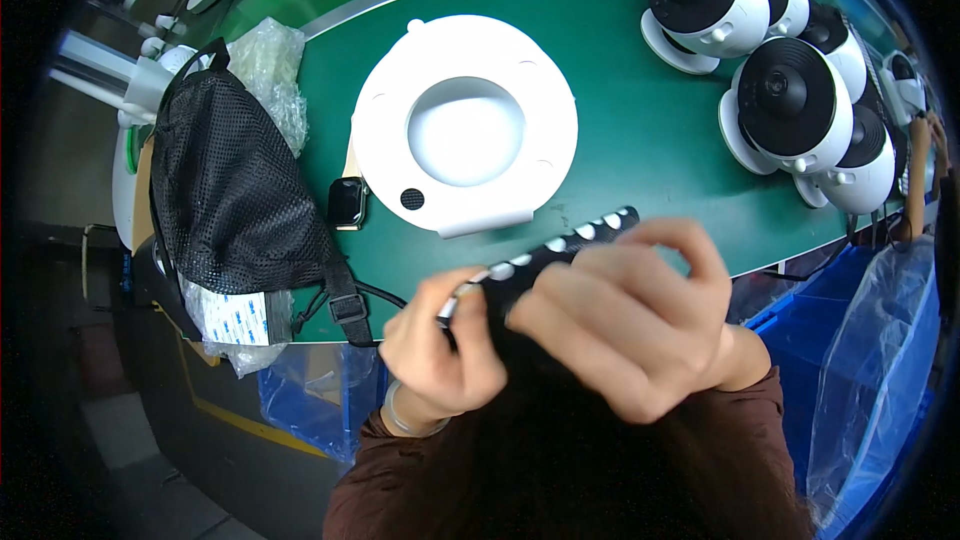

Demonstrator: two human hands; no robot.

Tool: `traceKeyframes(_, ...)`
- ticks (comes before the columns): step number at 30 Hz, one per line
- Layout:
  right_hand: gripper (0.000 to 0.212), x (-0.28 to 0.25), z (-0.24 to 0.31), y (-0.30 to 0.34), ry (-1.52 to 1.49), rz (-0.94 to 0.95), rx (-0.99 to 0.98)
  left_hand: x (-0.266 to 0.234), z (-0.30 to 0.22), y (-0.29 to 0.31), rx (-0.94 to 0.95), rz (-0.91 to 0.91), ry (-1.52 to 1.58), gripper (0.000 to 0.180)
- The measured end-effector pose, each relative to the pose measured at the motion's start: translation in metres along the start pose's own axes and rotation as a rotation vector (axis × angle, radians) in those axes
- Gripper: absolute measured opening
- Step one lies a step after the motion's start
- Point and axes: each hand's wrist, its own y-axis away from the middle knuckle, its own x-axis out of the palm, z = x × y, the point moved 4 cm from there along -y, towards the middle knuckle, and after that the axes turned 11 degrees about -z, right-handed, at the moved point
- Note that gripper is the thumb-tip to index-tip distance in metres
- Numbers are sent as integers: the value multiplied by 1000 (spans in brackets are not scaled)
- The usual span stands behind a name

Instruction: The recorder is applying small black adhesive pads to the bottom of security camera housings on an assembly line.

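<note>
A black strip with a row of white round spots is raised in front of me, above the near edge of the table. Thumb and fingers of my left hand pinch its left end. My right hand lies over the strip with its fingers curled and fingertips close against it, slightly blurred; whatever those fingertips pinch is hidden. Beyond both hands a white ring-shaped part rests on the table, with a round pale recess in its middle. A small black dotted disc sits on its near left side.
On the green table, several white round devices with black fronts crowd the right side. A smartwatch lies left of the ring. Further left are a black mesh bag and bubble wrap. Blue bins stand below the edge.
</note>
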Motion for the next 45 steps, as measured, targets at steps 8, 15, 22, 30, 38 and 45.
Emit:
traceKeyframes(8,9,0,-55,-6,-287,-111,647,5,12,-12,-7,63,128,14)
traceKeyframes(15,9,8,-59,-11,-369,-21,761,13,9,-11,57,37,103,19)
traceKeyframes(22,9,9,-58,-12,-340,-26,775,14,9,-11,79,40,108,19)
traceKeyframes(30,9,11,-55,-13,-228,-24,672,13,10,-11,94,37,113,18)
traceKeyframes(38,15,12,-66,-11,-375,16,867,12,9,-8,138,14,58,19)
traceKeyframes(45,10,21,-67,-3,-370,127,863,-9,7,6,163,48,177,13)
